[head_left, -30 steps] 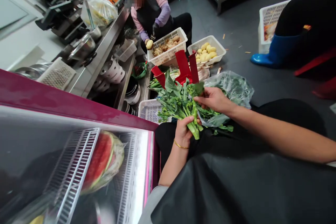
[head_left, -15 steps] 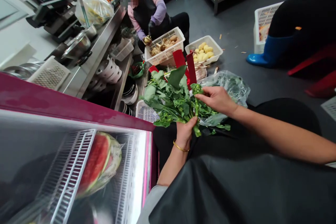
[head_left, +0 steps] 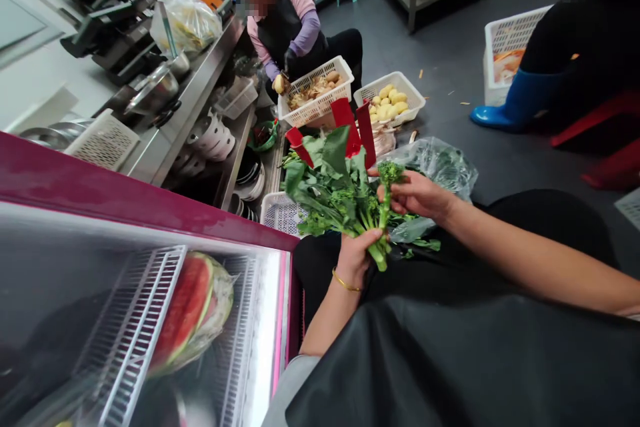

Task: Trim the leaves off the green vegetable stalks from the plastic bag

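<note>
Wrapped round the lower stems of a leafy bunch of broccolini (head_left: 330, 187) is my left hand (head_left: 357, 252), a gold bangle on its wrist. The cut stem ends stick out below my fist. One stalk with a green floret head (head_left: 390, 172) stands upright at the right side of the bunch. My right hand (head_left: 417, 195) is beside and partly behind that stalk, its fingers loosely spread; the stalk hides some fingertips. More greens lie in a clear plastic bag (head_left: 443, 160) beyond my right hand, and loose leaves are on my dark lap.
An open fridge (head_left: 287, 293) with watermelon (head_left: 195, 307) is close on my left. Ahead, a person (head_left: 287, 20) in gloves works over a potato basket (head_left: 320, 101); peeled potatoes fill another basket (head_left: 419, 103). A red stool (head_left: 367, 137) stands behind the greens. A blue boot (head_left: 520, 107) is at right.
My right hand's fingers have loosened from the floret and spread behind the stalk. The bunch has shifted slightly right and down in my left hand. The right-hand person has leaned into view.
</note>
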The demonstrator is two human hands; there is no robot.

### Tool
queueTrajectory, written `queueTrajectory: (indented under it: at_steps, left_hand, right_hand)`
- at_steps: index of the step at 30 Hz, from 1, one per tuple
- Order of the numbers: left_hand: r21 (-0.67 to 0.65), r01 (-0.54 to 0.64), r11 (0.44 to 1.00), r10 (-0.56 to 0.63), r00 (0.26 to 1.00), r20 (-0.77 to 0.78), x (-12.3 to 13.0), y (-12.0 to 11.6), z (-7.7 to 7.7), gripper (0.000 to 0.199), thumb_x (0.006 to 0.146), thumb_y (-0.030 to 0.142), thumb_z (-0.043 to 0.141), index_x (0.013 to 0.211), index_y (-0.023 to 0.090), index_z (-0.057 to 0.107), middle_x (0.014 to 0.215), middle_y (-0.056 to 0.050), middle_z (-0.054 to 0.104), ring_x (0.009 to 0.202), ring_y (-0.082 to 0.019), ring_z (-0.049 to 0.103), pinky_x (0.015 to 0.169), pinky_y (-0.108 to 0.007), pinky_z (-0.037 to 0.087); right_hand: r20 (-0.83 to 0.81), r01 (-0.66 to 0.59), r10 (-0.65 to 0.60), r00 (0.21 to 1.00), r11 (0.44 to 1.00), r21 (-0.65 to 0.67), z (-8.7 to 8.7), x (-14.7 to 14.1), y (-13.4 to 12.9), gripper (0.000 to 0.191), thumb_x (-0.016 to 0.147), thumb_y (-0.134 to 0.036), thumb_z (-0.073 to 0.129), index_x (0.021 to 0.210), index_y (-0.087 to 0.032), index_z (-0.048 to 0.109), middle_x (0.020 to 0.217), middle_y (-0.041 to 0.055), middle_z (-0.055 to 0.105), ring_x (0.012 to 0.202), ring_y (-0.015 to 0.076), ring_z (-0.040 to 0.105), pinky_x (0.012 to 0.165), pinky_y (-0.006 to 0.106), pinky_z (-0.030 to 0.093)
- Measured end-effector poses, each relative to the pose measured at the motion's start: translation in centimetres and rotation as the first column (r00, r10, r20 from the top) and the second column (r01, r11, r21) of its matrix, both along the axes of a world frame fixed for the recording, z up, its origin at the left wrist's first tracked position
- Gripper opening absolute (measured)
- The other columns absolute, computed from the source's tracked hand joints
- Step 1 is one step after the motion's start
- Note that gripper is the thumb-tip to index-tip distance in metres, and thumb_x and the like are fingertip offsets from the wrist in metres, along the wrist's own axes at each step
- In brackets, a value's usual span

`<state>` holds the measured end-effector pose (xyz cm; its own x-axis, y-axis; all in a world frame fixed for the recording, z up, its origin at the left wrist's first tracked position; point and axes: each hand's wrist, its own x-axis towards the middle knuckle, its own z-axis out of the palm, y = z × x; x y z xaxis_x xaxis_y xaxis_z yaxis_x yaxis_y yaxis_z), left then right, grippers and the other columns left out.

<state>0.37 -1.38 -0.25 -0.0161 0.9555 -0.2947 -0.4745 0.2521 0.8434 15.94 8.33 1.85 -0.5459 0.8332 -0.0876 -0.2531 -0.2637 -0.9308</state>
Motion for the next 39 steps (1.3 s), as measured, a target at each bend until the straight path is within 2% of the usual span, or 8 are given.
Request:
queueTrajectory:
  at_steps: [6, 11, 17, 23, 26, 31, 35, 39]
  left_hand:
    - [-0.097, 0.225, 0.97, -0.196, 0.95, 0.243, -0.5, -0.2, 0.2, 0.027, 0.053, 0.027, 0.072, 0.074, 0.013, 0.065, 0.062, -0.003, 0.057, 0.052, -0.012, 0.05, 0.057, -0.031, 0.041]
    - [-0.094, 0.267, 0.959, -0.221, 0.914, 0.339, -0.5, 0.1, 0.2, 0.03, 0.05, 0.027, 0.072, 0.074, 0.011, 0.066, 0.062, -0.003, 0.055, 0.053, -0.011, 0.048, 0.057, -0.03, 0.04]
    - [-0.171, 0.181, 0.968, -0.124, 0.946, 0.3, -1.0, 0.2, -0.4, 0.027, 0.052, 0.026, 0.069, 0.074, 0.01, 0.066, 0.061, -0.005, 0.058, 0.054, -0.014, 0.053, 0.061, -0.032, 0.044]
    - [-0.118, 0.281, 0.953, -0.203, 0.874, 0.442, -1.0, -0.2, -0.3, 0.028, 0.049, 0.023, 0.07, 0.074, 0.011, 0.065, 0.063, -0.002, 0.055, 0.05, -0.009, 0.046, 0.054, -0.027, 0.04]
    - [-0.133, 0.302, 0.944, -0.225, 0.884, 0.41, -0.4, -0.3, -0.2, 0.025, 0.05, 0.025, 0.071, 0.07, 0.012, 0.063, 0.062, -0.003, 0.055, 0.051, -0.009, 0.048, 0.054, -0.027, 0.041]
    - [-0.131, 0.066, 0.989, -0.047, 0.989, 0.142, 0.6, -0.6, -0.7, 0.031, 0.05, 0.024, 0.077, 0.076, 0.013, 0.064, 0.062, -0.002, 0.062, 0.051, -0.014, 0.056, 0.055, -0.029, 0.046]
    - [0.029, -0.128, 0.991, 0.129, 0.99, -0.049, 0.9, -0.4, -1.0, 0.033, 0.049, 0.023, 0.082, 0.076, 0.016, 0.065, 0.069, -0.001, 0.067, 0.06, -0.015, 0.061, 0.065, -0.029, 0.049]
    - [0.133, -0.147, 0.98, 0.169, 0.971, -0.17, 0.9, -0.6, -1.0, 0.038, 0.053, 0.022, 0.084, 0.086, 0.019, 0.067, 0.089, -0.003, 0.072, 0.084, -0.018, 0.066, 0.085, -0.033, 0.048]
  right_hand:
    - [-0.088, 0.044, -0.051, 0.995, 0.996, -0.081, 0.1, -0.1, -0.8, 0.039, 0.055, -0.044, 0.078, 0.073, -0.02, 0.053, 0.05, -0.0054, 0.051, 0.038, 0.0091, 0.044, 0.037, 0.023, 0.035]
    - [0.107, -0.06, 0.041, 0.993, 0.982, 0.179, 1.5, 0.1, -1.3, 0.039, 0.065, -0.054, 0.072, 0.075, -0.02, 0.054, 0.052, -0.003, 0.054, 0.043, 0.0126, 0.05, 0.044, 0.027, 0.041]
    - [0.497, -0.287, -0.216, 0.841, 0.6, 0.747, 2.4, 0.7, -3.3, 0.031, 0.085, -0.042, 0.056, 0.064, -0.019, 0.055, 0.058, 0.0001, 0.055, 0.053, 0.0104, 0.048, 0.053, 0.025, 0.035]
    - [0.306, -0.101, -0.02, 0.952, 0.921, 0.376, 1.7, 0.7, -1.9, 0.037, 0.08, -0.056, 0.056, 0.087, -0.02, 0.057, 0.061, -0.0003, 0.06, 0.053, 0.0144, 0.057, 0.049, 0.025, 0.041]
    - [0.367, 0.027, -0.23, 0.902, 0.876, 0.482, 1.8, -0.1, -1.3, 0.038, 0.081, -0.055, 0.055, 0.068, -0.02, 0.049, 0.056, 0.0005, 0.056, 0.049, 0.0132, 0.053, 0.051, 0.026, 0.039]
    - [0.585, -0.146, -0.638, 0.501, 0.603, 0.784, 1.8, -0.4, -3.9, 0.035, 0.088, -0.041, 0.046, 0.061, -0.019, 0.049, 0.058, 0.0051, 0.057, 0.051, 0.014, 0.049, 0.051, 0.027, 0.026]
    - [0.75, -0.372, -0.364, 0.553, 0.698, 0.612, 2.1, 0.7, -4.3, 0.038, 0.083, -0.05, 0.053, 0.061, -0.019, 0.055, 0.055, 0.0022, 0.058, 0.049, 0.0129, 0.048, 0.049, 0.025, 0.025]
    - [0.674, -0.06, -0.347, 0.652, 0.862, 0.503, 1.7, 1.0, -2.0, 0.052, 0.075, -0.064, 0.057, 0.052, -0.019, 0.048, 0.046, -0.0005, 0.049, 0.046, 0.0115, 0.043, 0.048, 0.025, 0.029]
